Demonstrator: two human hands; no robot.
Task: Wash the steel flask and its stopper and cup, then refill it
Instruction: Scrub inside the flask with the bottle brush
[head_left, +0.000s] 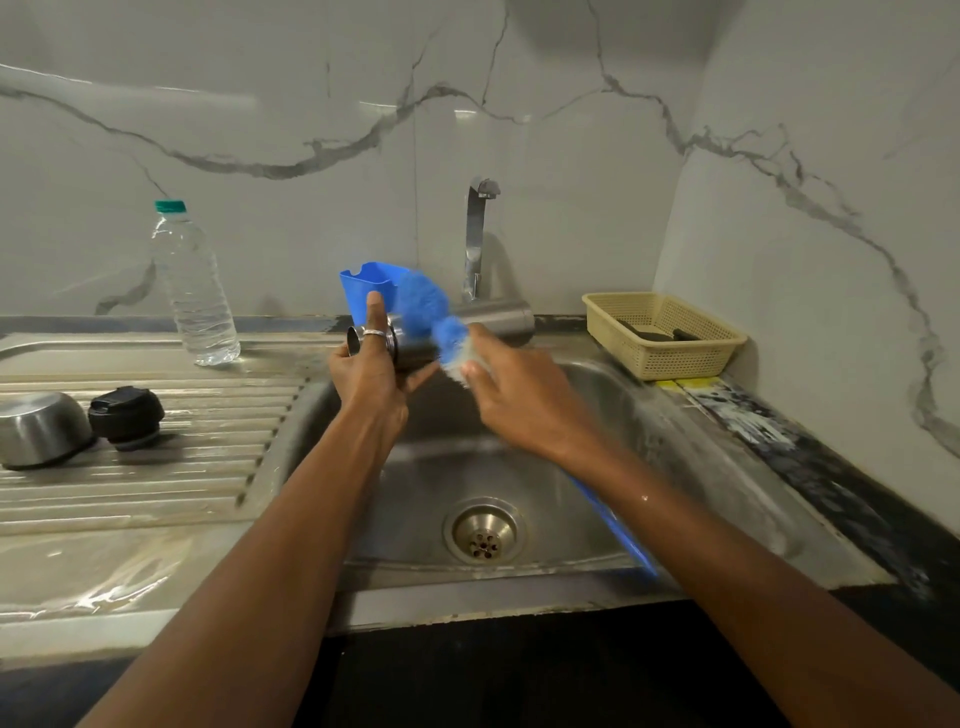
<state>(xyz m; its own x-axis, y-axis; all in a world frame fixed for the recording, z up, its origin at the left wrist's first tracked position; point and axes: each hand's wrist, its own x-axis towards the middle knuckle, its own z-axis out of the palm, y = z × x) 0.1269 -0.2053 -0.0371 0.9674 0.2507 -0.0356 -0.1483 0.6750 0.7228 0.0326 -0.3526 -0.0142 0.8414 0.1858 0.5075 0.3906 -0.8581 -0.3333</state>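
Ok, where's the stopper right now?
Head view, left side: the black stopper stands on the ribbed draining board, just right of the upturned steel cup.

We hold the steel flask (501, 318) roughly horizontal over the sink (675, 415). Our left hand (371, 366) is wrapped round its neck end, with the open mouth pointing left and the base to the right. Blue brush (422, 300) bristles cover its middle. The steel cup (41, 428) sits upside down on the drainboard (208, 467). The black stopper (126, 415) stands just right of it, broad cap up, narrower plug end down.
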